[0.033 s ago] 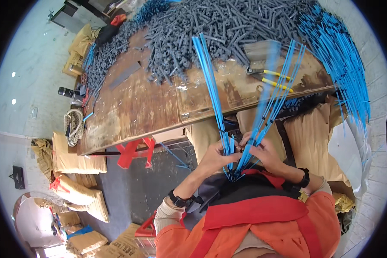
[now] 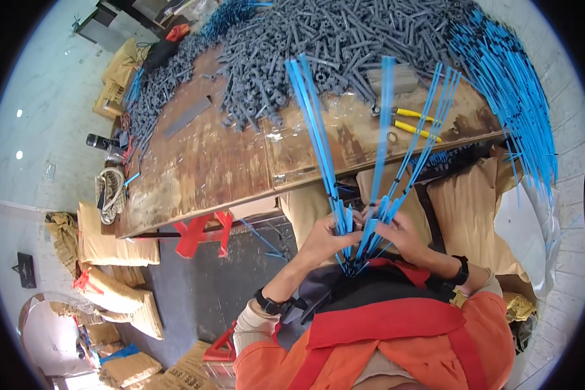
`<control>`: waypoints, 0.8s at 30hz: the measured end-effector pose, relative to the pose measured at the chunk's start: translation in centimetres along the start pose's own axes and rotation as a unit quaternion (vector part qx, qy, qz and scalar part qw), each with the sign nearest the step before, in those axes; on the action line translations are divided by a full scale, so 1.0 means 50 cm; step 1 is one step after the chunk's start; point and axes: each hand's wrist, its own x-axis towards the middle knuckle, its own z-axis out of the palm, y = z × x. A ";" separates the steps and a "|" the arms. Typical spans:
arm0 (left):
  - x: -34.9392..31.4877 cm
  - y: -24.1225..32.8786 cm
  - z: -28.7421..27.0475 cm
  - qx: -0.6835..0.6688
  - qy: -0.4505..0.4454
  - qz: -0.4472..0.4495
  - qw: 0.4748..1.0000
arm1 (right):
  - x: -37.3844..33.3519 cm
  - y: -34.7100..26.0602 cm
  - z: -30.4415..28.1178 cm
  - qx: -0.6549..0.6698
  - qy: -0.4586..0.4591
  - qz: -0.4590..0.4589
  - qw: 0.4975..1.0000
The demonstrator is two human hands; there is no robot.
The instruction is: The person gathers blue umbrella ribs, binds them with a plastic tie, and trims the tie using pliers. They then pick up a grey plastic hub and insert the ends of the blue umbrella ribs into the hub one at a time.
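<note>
My left hand [image 2: 335,235] is closed around a bundle of long, thin blue rods [image 2: 316,130] with dark segments. My right hand [image 2: 400,233] grips a second bundle of blue rods [image 2: 419,156], which fans out to the right. Between the two bundles stands one blurred blue rod [image 2: 381,123], near the fingers of my right hand; what pinches it is hard to make out. The lower ends of both bundles meet close to my lap, over the black and red apron [image 2: 383,318]. Exactly how the fingertips sit is partly hidden.
Ahead is a worn wooden table [image 2: 227,162] heaped with grey plastic tubes [image 2: 318,45]. More blue rods [image 2: 507,91] hang over its right end. Yellow-handled pliers [image 2: 419,123] and a grey block [image 2: 393,79] lie on it. Paper sacks [image 2: 465,208] stand underneath and at left.
The single blurred rod between the bundles has swung left, away from the right-hand bundle. Both hands stay in nearly the same place.
</note>
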 end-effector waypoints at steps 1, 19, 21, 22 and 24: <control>0.010 -0.008 -0.011 -0.019 -0.004 -0.014 1.000 | 0.002 -0.015 0.001 -0.028 -0.018 -0.009 0.999; -0.019 -0.059 -0.144 -0.229 -0.059 0.040 0.971 | 0.660 -0.287 -0.200 -0.802 -0.138 -0.422 0.400; -0.014 -0.062 -0.145 -0.230 -0.053 0.035 0.971 | 0.662 -0.288 -0.201 -0.818 -0.155 -0.410 0.372; -0.015 -0.063 -0.144 -0.230 -0.047 0.030 0.972 | 0.649 -0.302 -0.191 -0.802 -0.151 -0.439 0.376; -0.021 -0.062 -0.137 -0.232 -0.038 0.021 0.972 | 0.625 -0.320 -0.177 -0.766 -0.140 -0.495 0.384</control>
